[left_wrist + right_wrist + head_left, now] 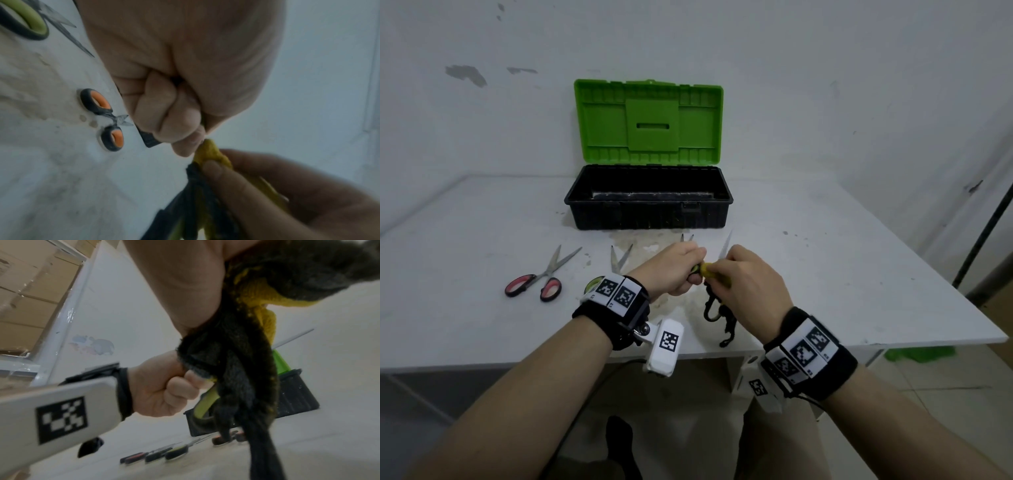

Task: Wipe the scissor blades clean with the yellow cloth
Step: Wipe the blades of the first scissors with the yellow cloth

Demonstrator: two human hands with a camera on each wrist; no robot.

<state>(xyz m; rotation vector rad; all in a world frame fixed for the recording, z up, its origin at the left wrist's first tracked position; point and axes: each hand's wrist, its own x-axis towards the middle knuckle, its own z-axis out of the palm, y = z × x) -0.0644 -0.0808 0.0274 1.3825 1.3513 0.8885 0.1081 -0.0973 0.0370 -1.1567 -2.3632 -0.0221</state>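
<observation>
Over the middle of the table my left hand (683,270) makes a fist round the green and black handle (206,400) of a pair of scissors. Its steel blade (726,245) points up and away from me. My right hand (751,284) pinches the yellow cloth (710,269) round the base of the blade, right against my left fingers. The cloth's dark side hangs down (717,310) below both hands. In the left wrist view, my right fingers (236,183) press the yellow cloth (211,152). The lower blade is hidden under the cloth.
A black toolbox (647,205) with its green lid raised stands at the back. Red-handled scissors (541,277) lie at left, with two more pairs (619,258) (686,237) partly behind my hands. Small orange-handled scissors (102,116) lie under my left hand. The table's front edge (517,363) is near.
</observation>
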